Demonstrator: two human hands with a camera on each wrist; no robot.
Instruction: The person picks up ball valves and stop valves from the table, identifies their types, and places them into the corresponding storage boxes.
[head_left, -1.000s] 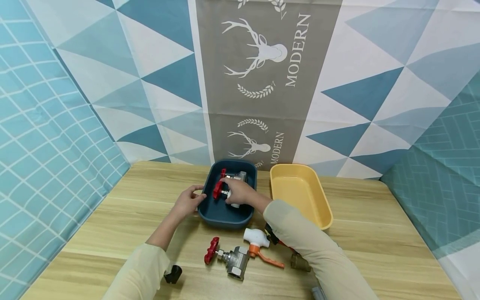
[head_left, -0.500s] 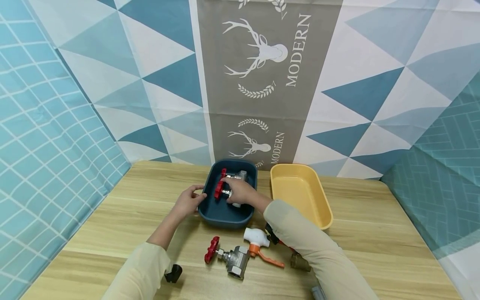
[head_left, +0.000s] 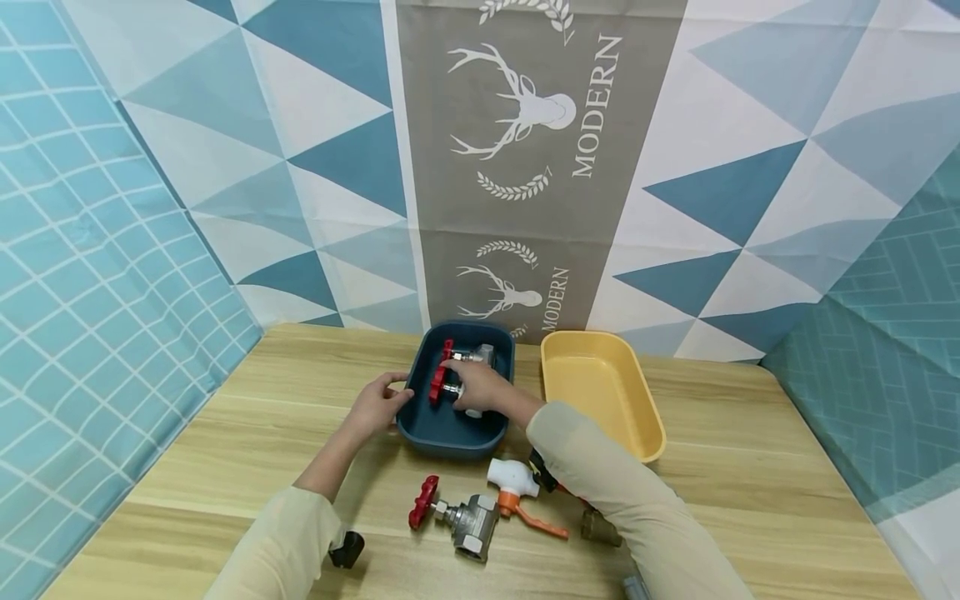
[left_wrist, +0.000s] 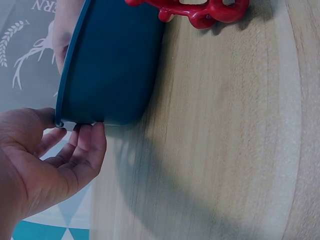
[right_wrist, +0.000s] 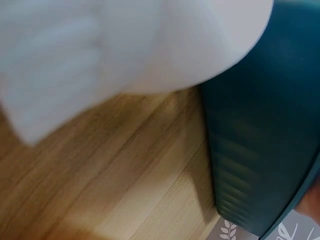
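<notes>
My left hand (head_left: 377, 406) pinches the left rim of the dark blue bin (head_left: 438, 429). In the left wrist view its thumb lies at the rim, with the fingers bent against the outer wall. Inside the bin my right hand (head_left: 483, 387) grips a white valve (head_left: 472, 412) with a red handwheel (head_left: 437, 385); the palm hides most of the valve body. Just beyond it lies a silver metal valve (head_left: 487, 354), its own red handwheel (head_left: 447, 348) pointing left. In the right wrist view the bin's outer wall (right_wrist: 255, 135) shows, and a blurred pale shape fills the upper left.
A yellow bin (head_left: 600, 392) stands to the right. In front lie a large metal valve (head_left: 474, 527) with a red handwheel, a white valve (head_left: 513, 477) with an orange lever, and a black fitting (head_left: 347, 550). My right sleeve (head_left: 622, 483) partly covers a brass piece (head_left: 600, 527).
The white valve's red handwheel has shifted slightly to the right inside the blue bin under my right hand. My left hand keeps its place on the rim.
</notes>
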